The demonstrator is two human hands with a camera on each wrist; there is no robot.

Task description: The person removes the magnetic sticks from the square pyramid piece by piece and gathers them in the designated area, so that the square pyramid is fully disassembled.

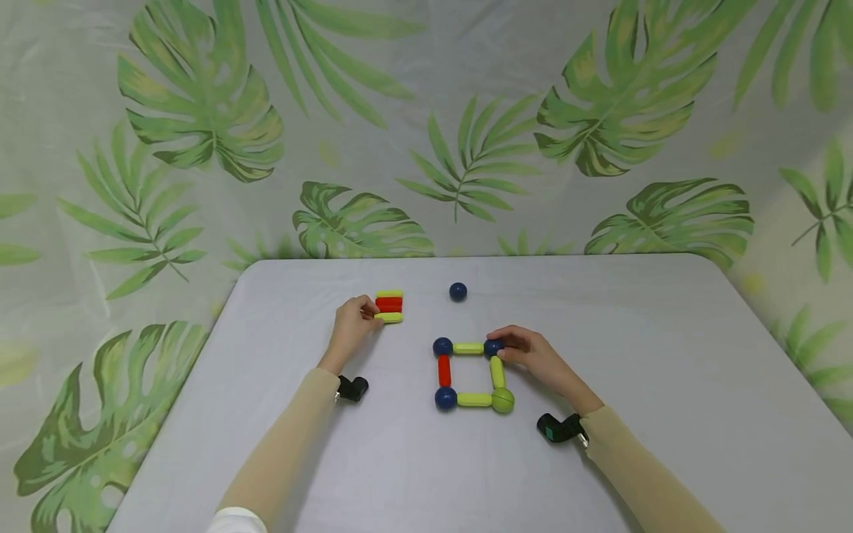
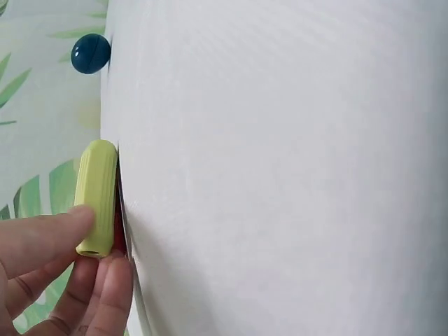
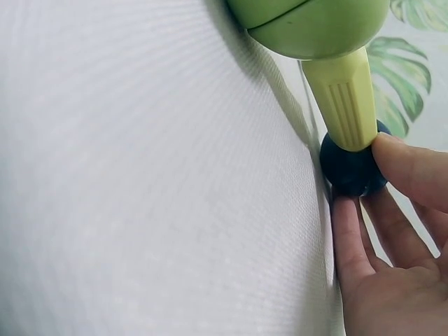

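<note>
A square of rods and balls lies on the table: a red rod (image 1: 444,371) on its left side, yellow-green rods (image 1: 474,400) on the other sides, blue balls (image 1: 443,346) at three corners and a green ball (image 1: 503,400) at the near right one. My right hand (image 1: 533,363) grips the far right blue ball (image 3: 346,164) between thumb and fingers. Left of the square, my left hand (image 1: 352,329) pinches the end of the nearest yellow rod (image 2: 98,196) in a small group with red rods (image 1: 389,304) and another yellow rod (image 1: 389,294).
A loose blue ball (image 1: 457,292) sits beyond the square, near the back of the white table (image 1: 600,311). Behind the table hangs a leaf-patterned cloth (image 1: 480,89). Each wrist carries a small black camera (image 1: 353,389).
</note>
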